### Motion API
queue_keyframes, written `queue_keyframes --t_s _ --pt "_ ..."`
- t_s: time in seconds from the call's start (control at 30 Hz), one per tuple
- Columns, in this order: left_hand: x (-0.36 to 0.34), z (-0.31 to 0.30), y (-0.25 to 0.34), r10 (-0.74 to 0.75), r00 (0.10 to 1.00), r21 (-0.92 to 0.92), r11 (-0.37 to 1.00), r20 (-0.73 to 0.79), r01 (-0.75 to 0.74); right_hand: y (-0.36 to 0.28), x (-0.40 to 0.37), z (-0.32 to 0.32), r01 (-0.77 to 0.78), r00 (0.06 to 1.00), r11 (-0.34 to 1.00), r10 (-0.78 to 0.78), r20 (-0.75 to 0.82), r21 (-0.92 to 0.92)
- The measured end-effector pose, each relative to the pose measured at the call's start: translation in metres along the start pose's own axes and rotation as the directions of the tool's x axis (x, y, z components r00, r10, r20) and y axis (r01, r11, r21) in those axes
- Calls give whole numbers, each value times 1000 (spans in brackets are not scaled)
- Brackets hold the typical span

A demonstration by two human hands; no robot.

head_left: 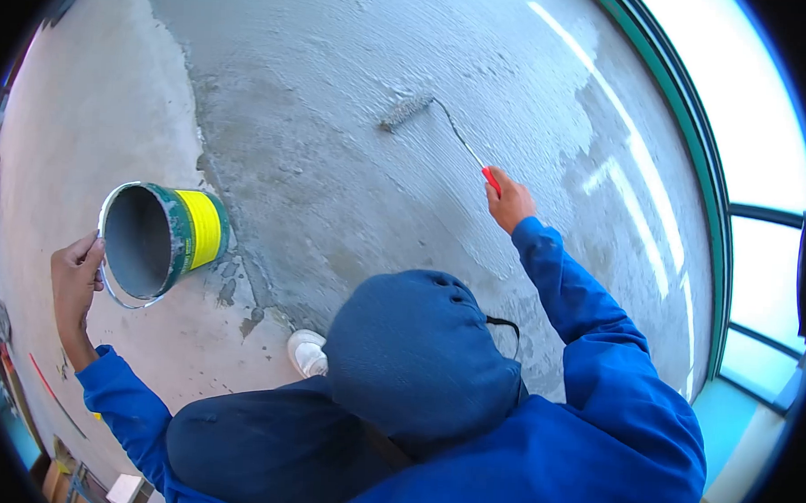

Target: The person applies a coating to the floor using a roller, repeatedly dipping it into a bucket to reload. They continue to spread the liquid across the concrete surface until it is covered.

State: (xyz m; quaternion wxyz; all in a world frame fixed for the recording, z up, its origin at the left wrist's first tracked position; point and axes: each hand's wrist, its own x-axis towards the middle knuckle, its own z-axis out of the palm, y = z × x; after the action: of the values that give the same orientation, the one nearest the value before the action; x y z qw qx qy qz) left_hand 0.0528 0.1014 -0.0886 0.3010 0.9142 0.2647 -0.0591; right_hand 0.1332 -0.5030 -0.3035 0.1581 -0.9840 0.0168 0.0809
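Observation:
My right hand [511, 202] is closed around the red handle of a paint roller [407, 112]. The roller's fuzzy grey sleeve lies on the wet, grey-coated floor [482, 84], with ridged streaks around it. At the left, my left hand [76, 278] grips the wire handle of a green bucket [182, 233] with a yellow label. The bucket is tilted with its mouth toward that hand, and its inside looks grey. Thumb and fingers pinch the wire beside the rim.
Pale uncoated floor [76, 120] runs along the left, meeting the grey coating at a ragged edge. A white shoe [307, 352] stands near the bucket. Green-framed glazing [722, 265] borders the right. Assorted items, including a white box [124, 491], line the lower left.

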Motion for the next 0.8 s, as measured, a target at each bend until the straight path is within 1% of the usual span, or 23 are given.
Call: queue_keyframes --t_s 0.07,0.23,0.3,0.33,0.37,0.47,0.5,0.6,0.7,0.8 --pt "-1 -1 2 13 1000 5 1000 3 -13 -26 35 10 22 1000 1000 -22 -1 -1" --pt "-4 1 10 -11 998 -35 999 -58 9 -108 135 27 164 986 986 -164 -3 18" --pt "-2 2 11 1 998 -61 998 -65 -5 -140 178 33 217 976 976 -217 -3 10" --pt "-2 2 10 6 998 -72 997 -65 -10 -157 197 33 242 970 970 -242 0 5" --pt "-1 1 10 10 998 -81 997 -62 -15 -173 219 29 256 966 967 -255 39 -9" --pt "2 -2 8 25 998 -98 995 -61 -31 -231 258 -3 313 946 949 -308 103 -39" --pt "2 -3 7 32 998 -97 995 -62 -38 -247 268 -6 291 954 955 -285 91 -63" --pt "3 -4 7 36 997 -112 993 -67 -44 -290 311 -3 370 928 922 -362 90 -111" --pt "4 -4 2 46 996 -139 989 -76 -56 -325 352 7 314 944 942 -296 146 -118" --pt "5 -6 0 60 995 -139 988 -79 -71 -333 367 20 332 941 926 -314 122 -180"
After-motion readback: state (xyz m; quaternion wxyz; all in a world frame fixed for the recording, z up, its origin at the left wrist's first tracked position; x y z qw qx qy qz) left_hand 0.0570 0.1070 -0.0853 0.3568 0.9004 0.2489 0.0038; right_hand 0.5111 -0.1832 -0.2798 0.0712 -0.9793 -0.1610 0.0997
